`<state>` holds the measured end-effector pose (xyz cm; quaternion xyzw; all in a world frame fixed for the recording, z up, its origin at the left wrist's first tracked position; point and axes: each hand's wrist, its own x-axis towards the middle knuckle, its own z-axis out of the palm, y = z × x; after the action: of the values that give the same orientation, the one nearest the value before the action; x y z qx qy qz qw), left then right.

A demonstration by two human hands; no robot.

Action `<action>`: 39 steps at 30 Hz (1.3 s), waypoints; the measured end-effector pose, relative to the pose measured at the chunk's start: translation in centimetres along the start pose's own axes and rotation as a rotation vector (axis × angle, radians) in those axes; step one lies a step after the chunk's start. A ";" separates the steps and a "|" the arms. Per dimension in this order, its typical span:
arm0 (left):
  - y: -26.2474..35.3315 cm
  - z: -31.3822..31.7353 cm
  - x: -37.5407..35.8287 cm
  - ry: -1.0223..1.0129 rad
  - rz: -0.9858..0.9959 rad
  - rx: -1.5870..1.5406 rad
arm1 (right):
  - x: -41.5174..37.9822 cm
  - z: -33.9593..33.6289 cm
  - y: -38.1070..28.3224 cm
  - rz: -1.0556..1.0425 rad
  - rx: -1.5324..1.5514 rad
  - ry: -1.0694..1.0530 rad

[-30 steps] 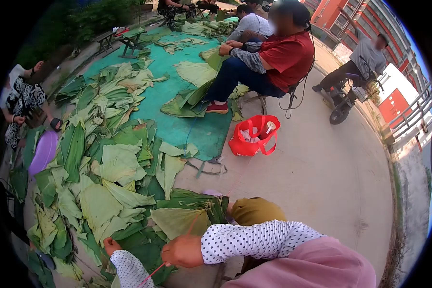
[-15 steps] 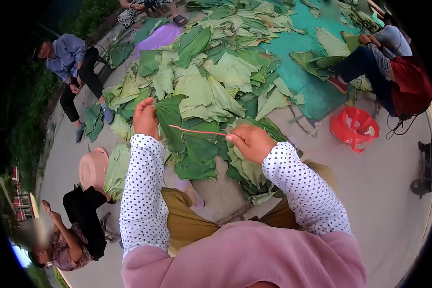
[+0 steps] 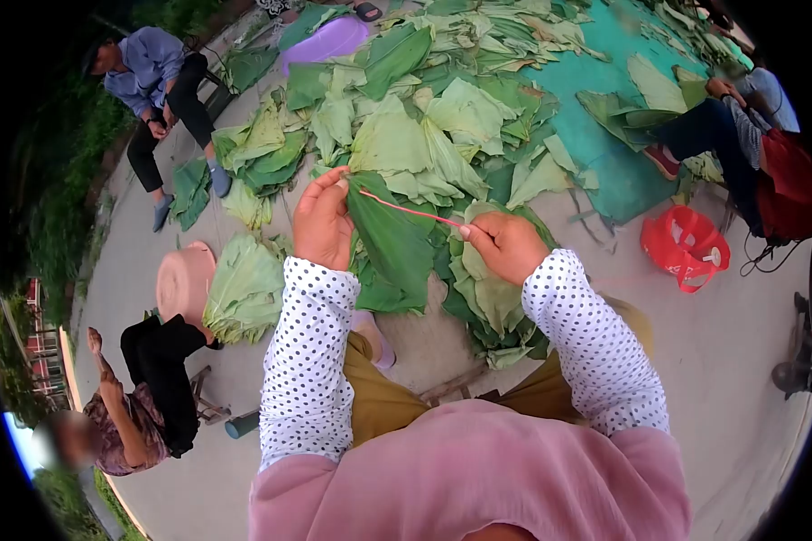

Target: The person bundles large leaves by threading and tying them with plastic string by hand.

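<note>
My left hand [image 3: 323, 221] pinches a large green leaf [image 3: 392, 239] at its narrow upper end, and the blade hangs down toward my lap. Between thumb and fingers of my right hand [image 3: 510, 248] is one end of a thin pink cord [image 3: 412, 211]. The cord runs leftward across the top of the leaf, its free tip close by my left fingertips. Below my right hand lies a stack of paler leaves [image 3: 492, 298], drooping near my knee. Behind both hands spreads a broad heap of green leaves [image 3: 392, 144].
A pink tub [image 3: 182, 284] and a leaf bundle [image 3: 246, 287] stand left. The red basket [image 3: 681, 242] is at right, near a seated person [image 3: 722, 135]. Two other people [image 3: 153, 81] sit at left. A teal sheet [image 3: 595, 117] and purple basin [image 3: 325, 45] lie beyond.
The leaf in my left hand has turned, its broad face now toward me and hanging lower. The cord's tip sits nearer the leaf's upper end. The whole view has shifted slightly.
</note>
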<state>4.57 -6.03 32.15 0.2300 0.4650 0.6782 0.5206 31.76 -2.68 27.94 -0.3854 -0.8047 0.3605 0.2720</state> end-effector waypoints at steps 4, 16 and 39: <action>-0.2 -0.8 0.0 0.006 -0.003 0.032 | -0.2 0.6 0.1 0.005 0.049 0.026; -0.9 -0.1 -0.4 0.051 0.033 0.022 | -0.2 0.9 0.3 -0.021 -0.014 0.031; -3.6 3.1 -0.1 0.307 0.442 0.577 | 0.3 -0.8 -1.8 -0.059 -0.047 0.084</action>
<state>8.88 -4.86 30.45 0.3573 0.6483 0.6418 0.2003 31.41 -2.94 29.83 -0.3826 -0.8117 0.3172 0.3069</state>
